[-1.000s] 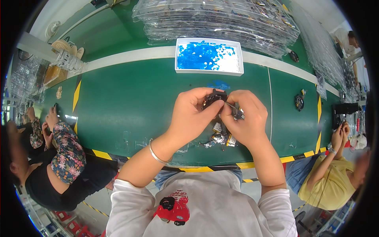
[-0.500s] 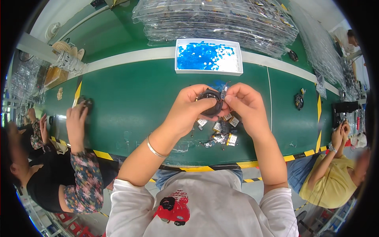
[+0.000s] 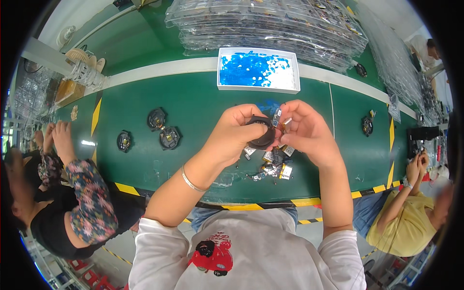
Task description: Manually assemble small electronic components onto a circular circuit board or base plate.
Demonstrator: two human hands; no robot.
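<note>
My left hand (image 3: pixel 237 128) is closed round a black round watch case (image 3: pixel 262 137), with the thumb pressed into its open inside. Close against the case, my right hand (image 3: pixel 309 133) has its fingers bent round a small silver battery (image 3: pixel 286 124). A narrow dark strip with a pale label (image 3: pixel 276 117) sticks up between the case and the right fingers; whether it joins the battery I cannot tell. Below both hands lies a loose pile of small silver batteries (image 3: pixel 285 171) and dark parts on the green table (image 3: pixel 208 104).
A white box (image 3: pixel 258 89) with blue bits stands behind my hands. Stacked clear plastic trays (image 3: pixel 266 29) rise beyond it. Two watch cases (image 3: pixel 169 137) (image 3: pixel 156 119) touch on the left, another (image 3: pixel 124 141) beside them. One more (image 3: pixel 367 126) lies right. Co-workers sit at both sides.
Three watch cases now lie on the left, where the co-worker's hand has drawn back leftward. In my right fingers a silver battery has come into view beside the labelled strip.
</note>
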